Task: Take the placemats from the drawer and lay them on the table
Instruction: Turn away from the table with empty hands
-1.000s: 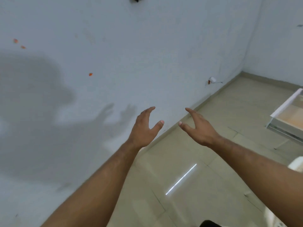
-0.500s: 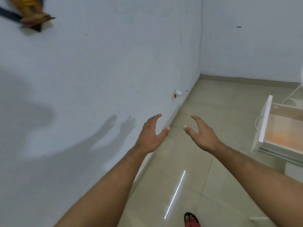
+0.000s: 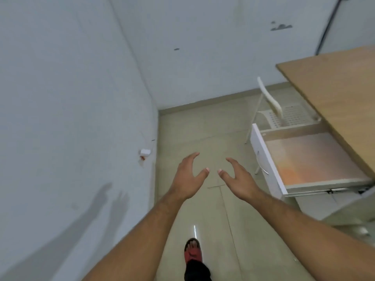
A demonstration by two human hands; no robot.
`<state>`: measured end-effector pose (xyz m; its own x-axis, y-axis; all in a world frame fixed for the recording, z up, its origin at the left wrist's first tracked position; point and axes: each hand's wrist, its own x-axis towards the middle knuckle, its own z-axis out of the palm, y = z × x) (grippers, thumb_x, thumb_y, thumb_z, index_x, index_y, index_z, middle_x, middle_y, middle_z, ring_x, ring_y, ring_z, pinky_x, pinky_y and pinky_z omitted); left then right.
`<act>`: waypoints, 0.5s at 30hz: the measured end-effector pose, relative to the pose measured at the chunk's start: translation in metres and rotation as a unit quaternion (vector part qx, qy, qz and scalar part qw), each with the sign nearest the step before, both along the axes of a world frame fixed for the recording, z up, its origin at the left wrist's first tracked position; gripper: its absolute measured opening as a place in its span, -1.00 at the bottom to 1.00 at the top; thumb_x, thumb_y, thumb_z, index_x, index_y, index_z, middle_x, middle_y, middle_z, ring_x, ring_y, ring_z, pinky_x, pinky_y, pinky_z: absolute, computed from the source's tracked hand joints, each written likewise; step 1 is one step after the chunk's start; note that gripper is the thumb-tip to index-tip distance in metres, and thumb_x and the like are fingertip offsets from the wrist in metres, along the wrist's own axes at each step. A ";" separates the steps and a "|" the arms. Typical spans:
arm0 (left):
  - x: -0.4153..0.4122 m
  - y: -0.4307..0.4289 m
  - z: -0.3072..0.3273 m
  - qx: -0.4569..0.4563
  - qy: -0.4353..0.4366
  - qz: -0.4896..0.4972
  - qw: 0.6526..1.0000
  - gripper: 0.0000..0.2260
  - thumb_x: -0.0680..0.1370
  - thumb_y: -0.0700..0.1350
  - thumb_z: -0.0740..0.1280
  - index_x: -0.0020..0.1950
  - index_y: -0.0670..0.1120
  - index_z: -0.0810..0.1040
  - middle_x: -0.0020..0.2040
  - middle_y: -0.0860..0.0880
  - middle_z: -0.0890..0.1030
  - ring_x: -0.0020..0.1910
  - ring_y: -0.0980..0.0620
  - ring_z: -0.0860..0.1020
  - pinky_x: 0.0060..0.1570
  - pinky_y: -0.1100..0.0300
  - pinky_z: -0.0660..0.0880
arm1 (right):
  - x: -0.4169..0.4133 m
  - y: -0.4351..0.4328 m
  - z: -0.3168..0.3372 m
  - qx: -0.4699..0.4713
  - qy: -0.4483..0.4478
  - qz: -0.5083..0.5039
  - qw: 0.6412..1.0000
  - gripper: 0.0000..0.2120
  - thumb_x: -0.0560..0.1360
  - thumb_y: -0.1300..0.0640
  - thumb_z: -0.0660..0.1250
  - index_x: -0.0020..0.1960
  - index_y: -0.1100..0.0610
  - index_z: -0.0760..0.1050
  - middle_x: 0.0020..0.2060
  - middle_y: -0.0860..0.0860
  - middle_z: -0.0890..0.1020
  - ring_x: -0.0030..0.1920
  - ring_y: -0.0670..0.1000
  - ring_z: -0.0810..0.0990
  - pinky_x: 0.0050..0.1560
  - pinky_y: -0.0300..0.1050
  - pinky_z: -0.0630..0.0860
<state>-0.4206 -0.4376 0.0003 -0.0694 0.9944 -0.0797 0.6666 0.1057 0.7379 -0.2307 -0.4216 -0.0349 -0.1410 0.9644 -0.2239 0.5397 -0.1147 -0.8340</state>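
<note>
A white drawer (image 3: 265,165) stands pulled out from under the wooden table (image 3: 336,82) at the right. Its inside shows a flat orange-and-grey surface (image 3: 312,159); I cannot tell whether that is a placemat or the drawer's bottom. My left hand (image 3: 187,177) and my right hand (image 3: 236,179) are held out side by side over the floor, left of the drawer. Both have fingers spread and curved, and hold nothing.
A white wall runs along the left, with a small white fitting (image 3: 145,152) low on it. A white plastic chair (image 3: 282,112) stands behind the drawer beside the table. My foot in a red sandal (image 3: 192,252) is on the tiled floor.
My view has swung right from the wall towards the room's corner, so the open drawer, the table and the chair have come into sight. Both hands keep the same open pose.
</note>
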 end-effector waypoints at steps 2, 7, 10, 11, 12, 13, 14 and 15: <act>-0.004 0.039 -0.008 -0.021 -0.020 -0.039 0.999 -0.44 0.55 0.12 0.37 0.52 0.09 0.31 0.49 0.09 0.36 0.46 0.11 0.32 0.45 0.12 0.26 | -0.003 0.024 -0.003 -0.031 0.028 -0.081 0.996 -0.37 0.59 -0.19 0.25 0.58 0.00 0.22 0.54 0.00 0.33 0.53 0.02 0.28 0.44 -0.12 0.20; 0.011 0.126 -0.023 -0.120 -0.108 -0.124 0.979 -0.50 0.57 0.08 0.38 0.48 0.10 0.36 0.44 0.09 0.43 0.35 0.10 0.43 0.27 0.18 0.38 | 0.000 0.064 -0.026 -0.150 0.134 -0.326 0.924 -0.47 0.55 -0.19 0.29 0.42 0.06 0.45 0.32 0.02 0.56 0.30 0.03 0.52 0.37 -0.01 0.39; 0.036 0.168 -0.030 -0.224 -0.172 -0.110 0.953 -0.57 0.58 0.04 0.36 0.43 0.05 0.42 0.34 0.01 0.50 0.24 0.07 0.50 0.13 0.19 0.36 | 0.011 0.074 -0.040 -0.190 0.202 -0.432 0.858 -0.60 0.59 -0.10 0.27 0.22 0.21 0.54 -0.13 -0.01 0.53 -0.10 0.01 0.51 0.06 -0.06 0.42; 0.043 0.178 -0.035 -0.257 -0.171 -0.105 0.945 -0.60 0.58 0.06 0.36 0.40 0.04 0.45 0.32 0.00 0.53 0.24 0.04 0.51 0.12 0.17 0.36 | 0.015 0.076 -0.046 -0.206 0.225 -0.453 0.837 -0.62 0.60 -0.09 0.26 0.18 0.21 0.53 -0.08 0.01 0.51 -0.05 0.02 0.50 0.06 -0.05 0.41; 0.051 0.187 -0.041 -0.293 -0.164 -0.107 0.936 -0.62 0.57 0.08 0.36 0.37 0.05 0.47 0.31 -0.01 0.54 0.23 0.02 0.52 0.12 0.14 0.36 | 0.020 0.078 -0.052 -0.227 0.256 -0.472 0.813 -0.66 0.61 -0.10 0.26 0.19 0.14 0.51 0.03 0.03 0.52 0.05 0.04 0.50 0.11 -0.03 0.42; 0.060 0.196 -0.047 -0.332 -0.157 -0.113 0.924 -0.65 0.57 0.09 0.35 0.33 0.05 0.48 0.30 -0.01 0.55 0.22 0.01 0.53 0.11 0.11 0.36 | 0.026 0.080 -0.059 -0.239 0.292 -0.493 0.784 -0.65 0.61 -0.12 0.26 0.26 0.08 0.47 0.15 0.05 0.52 0.15 0.06 0.50 0.16 -0.01 0.43; 0.069 0.205 -0.053 -0.368 -0.155 -0.120 0.909 -0.67 0.58 0.10 0.33 0.32 0.06 0.46 0.31 -0.01 0.54 0.22 0.01 0.53 0.12 0.07 0.36 | 0.032 0.082 -0.066 -0.248 0.327 -0.519 0.750 -0.58 0.60 -0.14 0.26 0.36 0.07 0.42 0.23 0.07 0.51 0.19 0.08 0.49 0.21 0.00 0.44; 0.079 0.214 -0.059 -0.398 -0.158 -0.125 0.895 -0.66 0.60 0.10 0.30 0.35 0.06 0.45 0.32 -0.02 0.54 0.22 0.00 0.54 0.16 0.03 0.36 | 0.038 0.086 -0.072 -0.255 0.364 -0.543 0.712 -0.51 0.60 -0.16 0.27 0.43 0.08 0.37 0.27 0.10 0.51 0.20 0.10 0.48 0.24 0.01 0.44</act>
